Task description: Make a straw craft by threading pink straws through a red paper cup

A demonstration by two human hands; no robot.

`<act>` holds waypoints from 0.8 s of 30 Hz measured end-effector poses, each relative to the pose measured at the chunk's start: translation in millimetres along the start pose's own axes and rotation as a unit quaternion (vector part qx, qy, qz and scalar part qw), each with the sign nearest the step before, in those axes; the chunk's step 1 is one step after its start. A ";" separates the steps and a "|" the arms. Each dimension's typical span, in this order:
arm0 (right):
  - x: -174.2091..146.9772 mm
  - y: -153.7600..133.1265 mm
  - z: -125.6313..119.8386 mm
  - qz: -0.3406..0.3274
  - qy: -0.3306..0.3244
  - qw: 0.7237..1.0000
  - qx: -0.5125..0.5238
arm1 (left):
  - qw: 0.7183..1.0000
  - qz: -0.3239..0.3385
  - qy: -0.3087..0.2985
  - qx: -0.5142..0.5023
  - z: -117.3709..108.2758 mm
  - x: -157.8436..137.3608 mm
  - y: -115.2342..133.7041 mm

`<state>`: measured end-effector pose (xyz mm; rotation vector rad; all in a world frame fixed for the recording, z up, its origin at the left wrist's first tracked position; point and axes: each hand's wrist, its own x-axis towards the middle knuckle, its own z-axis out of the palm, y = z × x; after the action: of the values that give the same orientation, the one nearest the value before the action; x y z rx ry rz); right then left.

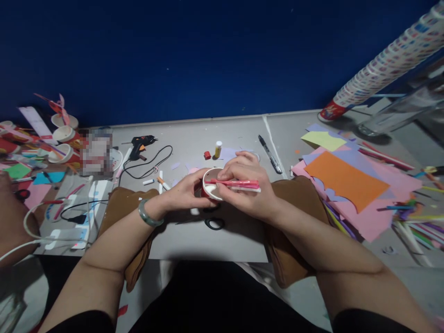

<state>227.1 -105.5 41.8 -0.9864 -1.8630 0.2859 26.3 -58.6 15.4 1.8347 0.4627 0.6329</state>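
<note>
My left hand (189, 190) is wrapped round a paper cup (206, 193), red outside with a white rim, its mouth tilted up toward me. In my right hand (248, 178) are thin pink-red sticks (239, 183) with a white edge; their exact kind is unclear. Their tips reach over the mouth of the cup, and the right fingertips are close to its rim. Dark-handled scissors (215, 225) lie below the cup, partly in shadow. Beyond the hands stands a yellow glue stick (218, 150), with a red cap (207, 155) beside it.
Left are a corded glue gun (138, 147), a power strip (94, 199) and decorated cups (64, 152). A black marker (270, 155) lies right of centre. Orange paper (347, 178) tops coloured sheets, near a long cup stack (378, 69). Another person's arm (14, 217) is far left.
</note>
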 end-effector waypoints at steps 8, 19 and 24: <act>-1.4 2.1 1.4 0.046 -0.012 0.999 -0.019 | 0.997 0.043 0.021 0.056 8.0 -3.9 -8.9; 1.6 -4.6 -10.7 0.007 -0.034 0.999 -0.042 | 0.989 0.102 0.075 0.082 -3.1 -4.1 -4.7; 4.0 -10.5 -23.6 -0.035 -0.021 0.993 -0.110 | 0.980 0.146 0.122 0.062 -10.9 -1.1 1.9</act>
<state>240.8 -114.4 62.3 -1.0662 -1.9951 0.0593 18.7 -51.9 19.9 1.9711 0.4027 1.0587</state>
